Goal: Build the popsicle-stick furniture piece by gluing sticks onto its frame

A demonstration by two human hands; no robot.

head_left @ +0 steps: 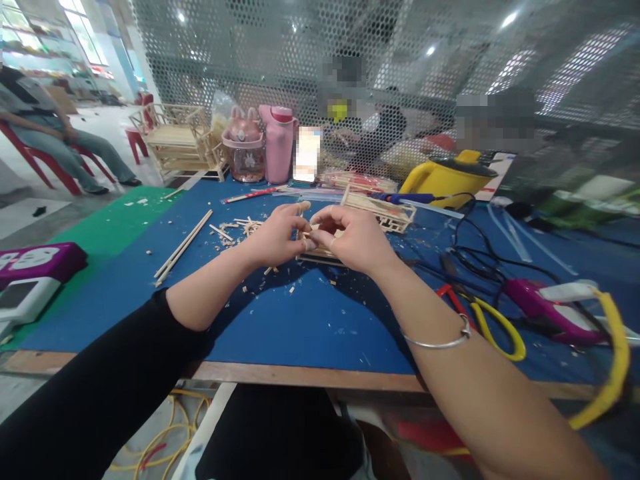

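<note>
The fingers of the left hand [281, 235] and right hand [357, 237] curl toward each other at a small, pale frame of thin wooden sticks [323, 257], which lies low over the bench between them. The two thumb tips come close together; the right thumb and forefinger leave a gap behind their tips, and I cannot tell whether either hand is clamped on the wood.

Just beyond the right hand stands a longer pale lattice model built of sticks [395, 215], near a blue-handled tool with a black cord [411, 198]. Beside the left hand lie short wooden offcuts [245, 228], and farther left, two long, slim wooden sticks [184, 247] lie side by side on the blue-topped, wood-edged bench [310, 327].

A thin silver bangle [440, 345] circles the right forearm, near a pair of yellow loop handles [500, 330] and a purple-and-white device [555, 310].

Along the far side stand a clear jar with a pink, rabbit-eared lid [245, 150], a pink bottle [279, 147], an upright phone with a bright screen [307, 157] and a yellow, handled vessel [450, 180], before a grey perforated metal screen [250, 53].
</note>
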